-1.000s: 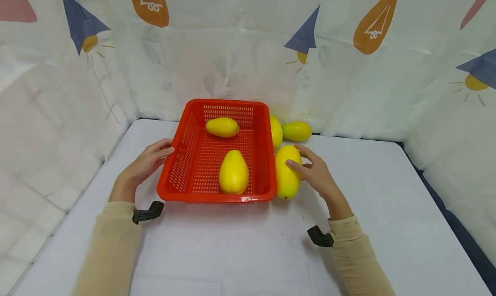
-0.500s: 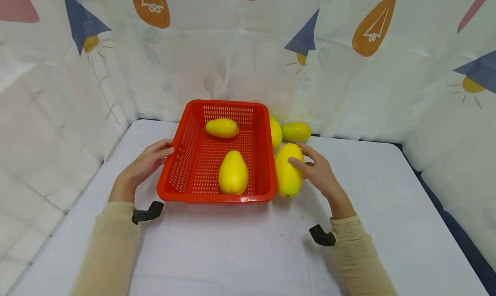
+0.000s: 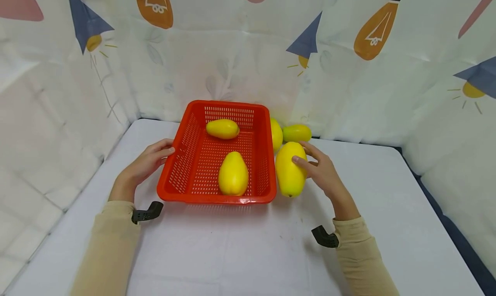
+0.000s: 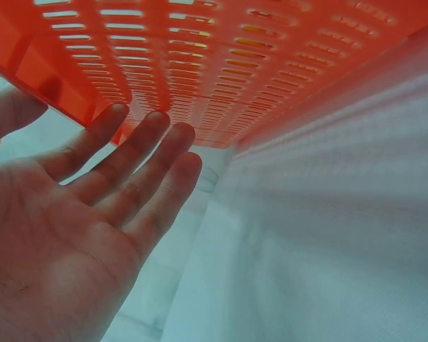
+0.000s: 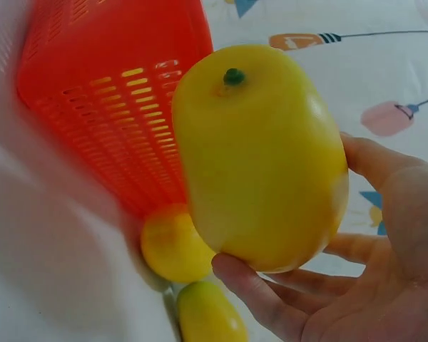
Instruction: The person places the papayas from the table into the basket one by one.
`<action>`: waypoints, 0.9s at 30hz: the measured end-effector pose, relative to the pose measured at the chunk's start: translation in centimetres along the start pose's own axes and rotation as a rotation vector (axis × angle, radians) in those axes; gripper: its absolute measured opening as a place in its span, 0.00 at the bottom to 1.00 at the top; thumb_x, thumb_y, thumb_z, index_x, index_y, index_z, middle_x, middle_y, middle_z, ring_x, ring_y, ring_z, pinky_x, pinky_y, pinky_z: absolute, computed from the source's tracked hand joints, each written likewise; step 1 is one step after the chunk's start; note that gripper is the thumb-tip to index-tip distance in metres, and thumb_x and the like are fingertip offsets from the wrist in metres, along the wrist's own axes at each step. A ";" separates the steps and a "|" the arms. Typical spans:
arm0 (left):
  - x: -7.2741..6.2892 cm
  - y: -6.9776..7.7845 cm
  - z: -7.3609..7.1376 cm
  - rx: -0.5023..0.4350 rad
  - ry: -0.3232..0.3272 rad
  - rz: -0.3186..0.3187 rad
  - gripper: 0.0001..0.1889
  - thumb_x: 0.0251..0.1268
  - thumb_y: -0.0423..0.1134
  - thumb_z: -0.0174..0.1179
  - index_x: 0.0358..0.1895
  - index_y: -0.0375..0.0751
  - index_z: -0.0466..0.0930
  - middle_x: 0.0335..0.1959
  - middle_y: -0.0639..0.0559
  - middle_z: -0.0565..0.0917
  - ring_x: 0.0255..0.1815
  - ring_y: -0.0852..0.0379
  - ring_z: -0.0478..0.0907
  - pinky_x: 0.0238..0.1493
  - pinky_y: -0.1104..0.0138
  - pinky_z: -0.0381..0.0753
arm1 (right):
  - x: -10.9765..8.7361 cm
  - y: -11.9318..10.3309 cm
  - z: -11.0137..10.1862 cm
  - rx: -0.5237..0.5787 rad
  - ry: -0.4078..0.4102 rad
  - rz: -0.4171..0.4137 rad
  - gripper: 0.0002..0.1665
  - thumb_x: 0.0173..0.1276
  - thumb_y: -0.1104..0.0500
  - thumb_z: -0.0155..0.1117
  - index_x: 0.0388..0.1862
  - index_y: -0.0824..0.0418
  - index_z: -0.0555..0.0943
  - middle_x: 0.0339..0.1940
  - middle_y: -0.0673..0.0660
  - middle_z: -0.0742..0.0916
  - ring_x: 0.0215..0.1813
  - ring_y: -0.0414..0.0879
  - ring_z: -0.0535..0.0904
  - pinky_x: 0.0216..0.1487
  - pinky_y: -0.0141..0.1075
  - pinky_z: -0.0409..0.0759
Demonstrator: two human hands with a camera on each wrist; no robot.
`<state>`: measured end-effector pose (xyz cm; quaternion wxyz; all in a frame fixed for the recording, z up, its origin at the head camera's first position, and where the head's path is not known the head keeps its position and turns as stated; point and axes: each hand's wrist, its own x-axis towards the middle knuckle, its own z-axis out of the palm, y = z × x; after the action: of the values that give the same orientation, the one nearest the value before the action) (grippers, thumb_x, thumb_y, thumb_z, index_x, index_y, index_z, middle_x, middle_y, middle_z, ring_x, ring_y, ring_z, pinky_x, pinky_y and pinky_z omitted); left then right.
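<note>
A large yellow papaya (image 3: 290, 175) with a small green nub on its end is held by my right hand (image 3: 319, 169), just outside the right wall of a red perforated basket (image 3: 205, 158). In the right wrist view, thumb and fingers curve round the papaya (image 5: 260, 157), which seems off the table. My left hand (image 3: 145, 162) touches the basket's left side with fingers fairly straight, as the left wrist view shows of the hand (image 4: 78, 206). Inside the basket lie a pear-shaped yellow fruit (image 3: 234, 174) at the front and a smaller yellow fruit (image 3: 222, 129) at the back.
Behind the held papaya, a round-looking yellow fruit (image 3: 276, 134), partly hidden by the basket, and a yellow-green fruit (image 3: 297, 133) rest near the table's back edge. A white cloth covers the table (image 3: 232, 253). Patterned white curtain (image 3: 232, 59) hangs behind and at the sides.
My right hand has shifted a little to the right and away from me, carrying the papaya slightly away from the basket wall. My left hand and the basket have stayed in place.
</note>
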<state>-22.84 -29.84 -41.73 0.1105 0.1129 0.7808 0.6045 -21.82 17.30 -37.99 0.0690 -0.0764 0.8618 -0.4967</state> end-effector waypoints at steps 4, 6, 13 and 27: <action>0.0 -0.1 0.0 0.002 0.002 -0.005 0.24 0.77 0.50 0.43 0.64 0.36 0.63 0.52 0.59 0.73 0.53 0.65 0.71 0.54 0.79 0.72 | -0.1 -0.3 -0.1 0.022 -0.009 -0.012 0.38 0.69 0.41 0.59 0.75 0.44 0.60 0.72 0.58 0.69 0.56 0.59 0.79 0.44 0.39 0.80; 0.0 -0.2 0.0 0.004 0.003 -0.005 0.24 0.77 0.50 0.43 0.64 0.36 0.63 0.52 0.59 0.73 0.54 0.65 0.71 0.54 0.79 0.71 | 0.0 -0.4 -0.1 0.023 -0.012 -0.016 0.38 0.69 0.41 0.59 0.75 0.44 0.60 0.72 0.58 0.69 0.57 0.59 0.79 0.45 0.39 0.80; 0.0 -0.2 0.0 0.005 0.001 -0.001 0.25 0.77 0.50 0.43 0.65 0.35 0.62 0.52 0.59 0.73 0.53 0.65 0.71 0.54 0.79 0.72 | 0.1 -0.9 -0.2 0.022 -0.014 -0.032 0.38 0.69 0.42 0.59 0.75 0.46 0.61 0.73 0.58 0.69 0.57 0.60 0.79 0.44 0.40 0.79; 0.1 -0.2 0.0 -0.010 -0.005 0.013 0.23 0.77 0.49 0.43 0.64 0.36 0.63 0.52 0.59 0.73 0.53 0.65 0.72 0.54 0.79 0.72 | 0.2 -2.5 -0.5 0.034 -0.015 -0.075 0.38 0.69 0.42 0.60 0.75 0.46 0.61 0.71 0.58 0.70 0.57 0.58 0.80 0.45 0.41 0.81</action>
<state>-22.92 -29.92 -41.92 0.1091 0.1190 0.7768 0.6087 -21.98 16.46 -35.62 0.0584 -0.1112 0.8491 -0.5130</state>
